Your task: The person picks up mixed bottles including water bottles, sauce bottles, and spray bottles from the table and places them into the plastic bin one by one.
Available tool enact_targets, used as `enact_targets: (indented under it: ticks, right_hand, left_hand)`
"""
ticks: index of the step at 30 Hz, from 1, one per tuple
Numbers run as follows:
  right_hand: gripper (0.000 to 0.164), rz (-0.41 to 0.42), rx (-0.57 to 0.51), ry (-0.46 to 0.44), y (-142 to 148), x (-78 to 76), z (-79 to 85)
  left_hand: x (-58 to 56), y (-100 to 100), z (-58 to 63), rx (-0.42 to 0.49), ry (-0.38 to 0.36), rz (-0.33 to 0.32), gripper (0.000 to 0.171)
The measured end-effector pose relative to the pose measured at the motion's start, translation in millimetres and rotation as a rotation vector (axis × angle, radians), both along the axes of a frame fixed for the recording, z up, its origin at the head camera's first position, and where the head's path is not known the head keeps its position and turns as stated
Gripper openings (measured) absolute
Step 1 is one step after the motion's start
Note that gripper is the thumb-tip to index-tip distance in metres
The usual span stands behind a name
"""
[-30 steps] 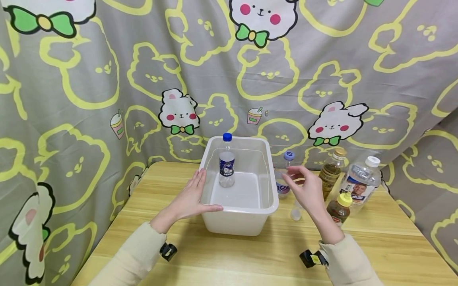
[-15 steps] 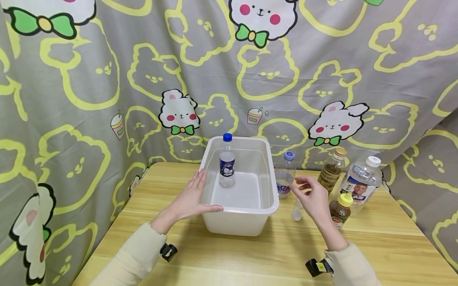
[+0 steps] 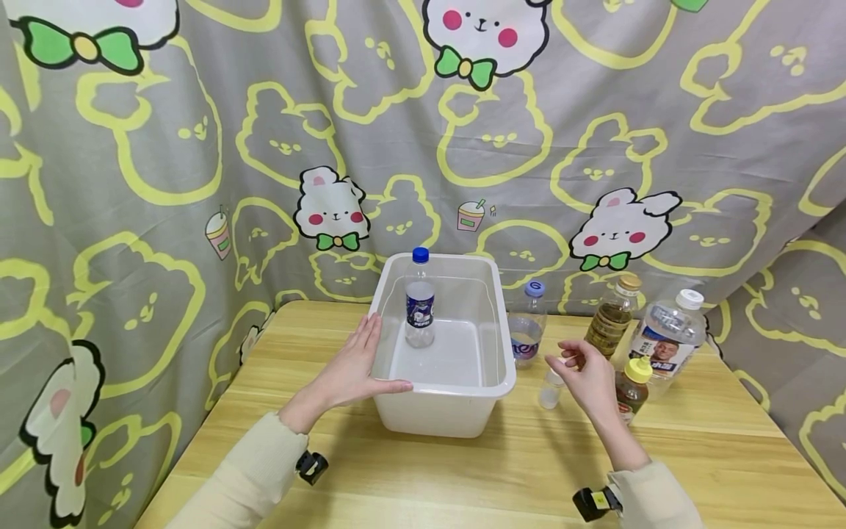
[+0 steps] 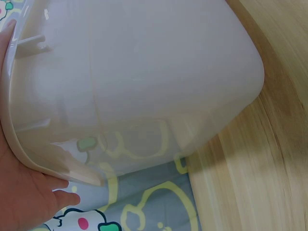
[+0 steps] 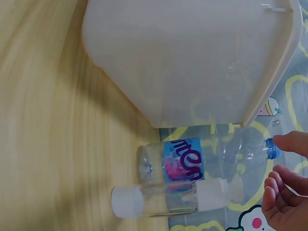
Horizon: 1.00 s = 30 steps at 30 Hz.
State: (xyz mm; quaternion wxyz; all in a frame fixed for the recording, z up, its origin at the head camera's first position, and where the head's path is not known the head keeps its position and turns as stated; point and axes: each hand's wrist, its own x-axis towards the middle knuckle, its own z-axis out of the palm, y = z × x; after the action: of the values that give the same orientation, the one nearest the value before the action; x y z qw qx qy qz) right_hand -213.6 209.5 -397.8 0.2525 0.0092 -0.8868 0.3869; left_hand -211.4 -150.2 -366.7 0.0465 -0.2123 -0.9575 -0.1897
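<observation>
My left hand (image 3: 353, 367) rests on the rim of a white plastic tub (image 3: 432, 411), fingers straight along its left side and thumb over the front edge. Inside the tub stands a clear Pepsi bottle (image 3: 419, 312) with a blue cap. My right hand (image 3: 590, 376) hovers above a small clear bottle (image 3: 550, 397), thumb and fingers slightly bent and apart. In the right wrist view, a gap separates that hand from the small bottle's pale top (image 5: 235, 188). Behind it is a clear bottle with a purple-lettered label (image 3: 525, 345) and a blue cap.
Right of the hand stand an amber oil bottle (image 3: 611, 323), a large clear jug (image 3: 667, 338) with a white cap and a dark squeeze bottle (image 3: 632, 389) with a yellow lid. All sit on a wooden table (image 3: 502, 477) before a patterned curtain (image 3: 396, 147).
My right hand has moved down and to the right, from in front of the purple-lettered bottle to above the small clear bottle. My left hand stays on the tub.
</observation>
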Motion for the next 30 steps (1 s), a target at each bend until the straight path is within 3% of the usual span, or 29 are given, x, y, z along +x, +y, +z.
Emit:
enact_targets:
  ticks: [13,22,30]
  right_hand:
    - [0.033,-0.048,0.030,-0.100,6.7,-2.3,-9.1]
    - [0.038,-0.033,0.016,-0.192,11.9,-5.1,-12.1]
    - [0.037,-0.041,0.002,-0.218,14.4,-8.4,-15.9]
  left_hand:
    - [0.1,0.5,0.5,0.008,-0.002,-0.003,0.121]
    - [0.3,0.4,0.1,0.007,0.005,0.000,0.121]
    - [0.6,0.2,0.5,0.014,-0.001,-0.002,0.121]
